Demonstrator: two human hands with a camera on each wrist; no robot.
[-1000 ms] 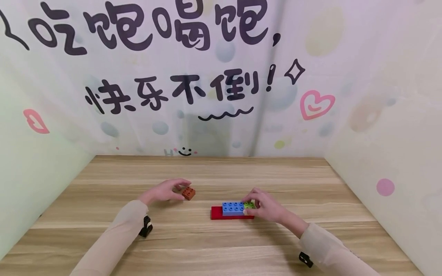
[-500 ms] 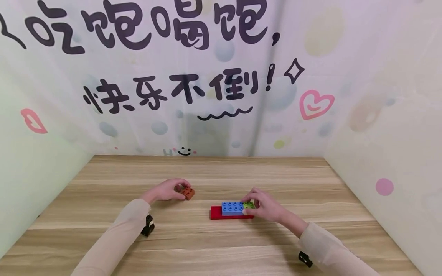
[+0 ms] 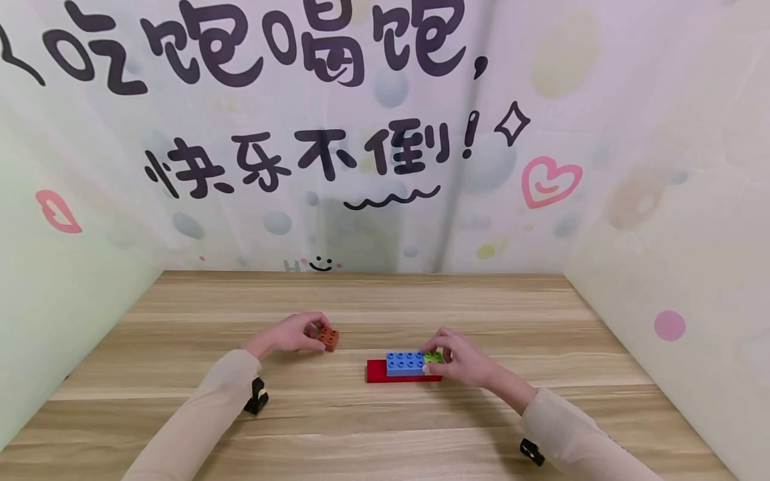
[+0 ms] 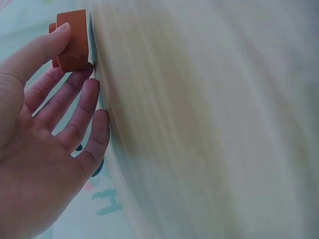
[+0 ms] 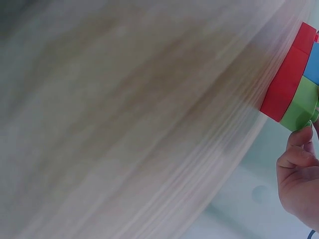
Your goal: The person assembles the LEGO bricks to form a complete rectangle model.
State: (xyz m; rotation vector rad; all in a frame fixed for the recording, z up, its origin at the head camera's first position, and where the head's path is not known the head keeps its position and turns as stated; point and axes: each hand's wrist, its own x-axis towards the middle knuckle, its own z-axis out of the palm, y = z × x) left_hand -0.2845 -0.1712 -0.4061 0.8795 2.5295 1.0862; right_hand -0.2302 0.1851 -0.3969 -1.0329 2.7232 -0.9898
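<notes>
My left hand (image 3: 293, 333) pinches a small orange-brown toy building brick (image 3: 329, 339) between thumb and fingers at the table's middle left. In the left wrist view the thumb lies on a side of this brick (image 4: 77, 35), and the other fingers are bent loosely beside it. To the right, a long red base (image 3: 376, 371) carries a blue brick (image 3: 406, 363) with two rows of studs and a green brick (image 5: 300, 104) at its right end. My right hand (image 3: 462, 359) grips the green brick at that end, its fingers partly covering it.
The wooden tabletop (image 3: 337, 427) runs back to a printed cloth wall (image 3: 252, 220). A pale side wall (image 3: 674, 220) stands on the right. Black wrist devices (image 3: 256, 397) show below both sleeves.
The left thumb and fingers have closed in on the orange-brown brick, which has turned slightly. My right hand and the red, blue and green bricks keep their place.
</notes>
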